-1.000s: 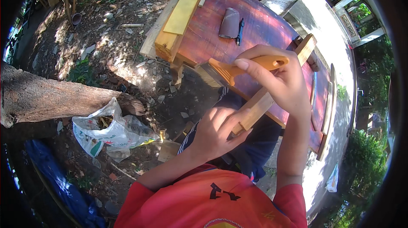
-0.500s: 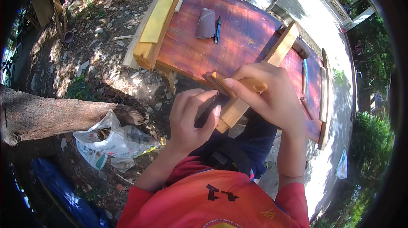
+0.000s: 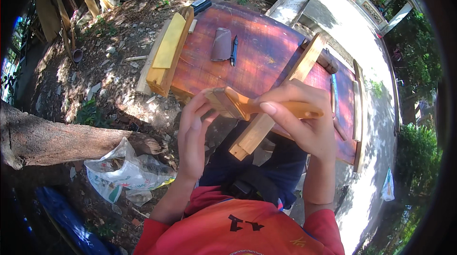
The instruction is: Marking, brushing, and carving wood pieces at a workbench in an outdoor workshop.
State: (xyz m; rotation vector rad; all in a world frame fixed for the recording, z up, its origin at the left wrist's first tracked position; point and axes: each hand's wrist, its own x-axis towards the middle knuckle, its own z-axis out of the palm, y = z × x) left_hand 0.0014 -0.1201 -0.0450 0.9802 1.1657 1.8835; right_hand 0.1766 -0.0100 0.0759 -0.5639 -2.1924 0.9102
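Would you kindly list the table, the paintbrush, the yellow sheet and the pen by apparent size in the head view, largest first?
1. Table
2. Paintbrush, perhaps enlarged by nearness to the camera
3. Yellow sheet
4. Pen

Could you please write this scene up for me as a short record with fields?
Setting: outdoors, at a reddish-brown wooden table
Right hand: grips an orange-handled brush, bristles toward the left
Left hand: raised, fingers at the bristles; exact contact unclear
Beneath the brush: a wooden bar across the table, near end jutting past its edge
On the table: a brown curled sheet beside a dark pen
Table's left end: a yellow sheet on wood
Ground: a white plastic bag
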